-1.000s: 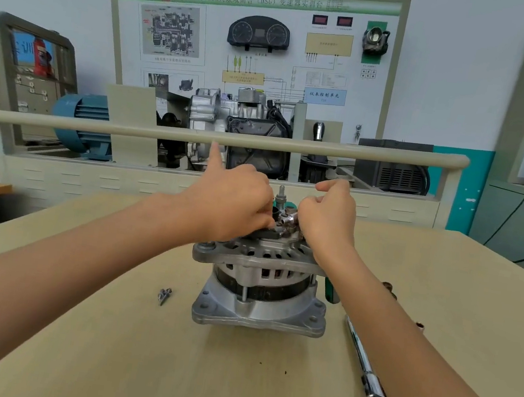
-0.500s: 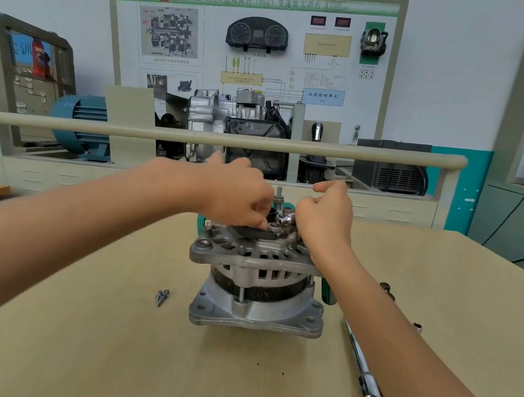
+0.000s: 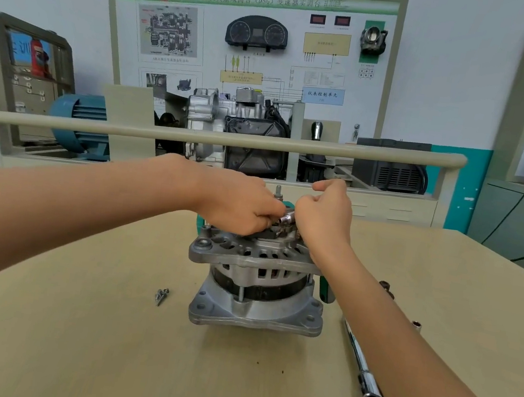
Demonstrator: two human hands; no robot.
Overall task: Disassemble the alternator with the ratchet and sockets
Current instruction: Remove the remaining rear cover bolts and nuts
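The alternator (image 3: 257,284) is stood upright on its mounting flange at the centre of the frame, on the light wooden tabletop (image 3: 68,339). Both hands are placed on its top face. The left hand (image 3: 236,203), entering from the left, is curled over the top, with its fingertips closed on a small chrome socket (image 3: 287,219) lying tilted between the two hands. The right hand (image 3: 325,215), entering from the lower right, is clenched with the knuckles up and its index finger crooked upward; whatever it grasps is hidden beneath the fingers, so its hold cannot be told. A threaded stud (image 3: 278,191) is seen projecting upward behind the hands.

A green-handled tool (image 3: 325,290) is partly visible just behind the alternator's right side. A small cluster of loose screws (image 3: 161,295) lies on the tabletop just left of the base. To the right, a chrome ratchet extension bar (image 3: 362,364) lies diagonally toward the lower right, partly covered by the right forearm. Two small sockets (image 3: 387,286) (image 3: 417,325) are noted beyond that forearm.

In the upper half of the frame a beige rail (image 3: 195,138) is seen, with a gearbox training stand (image 3: 236,128) and wall panel (image 3: 251,40) behind it.
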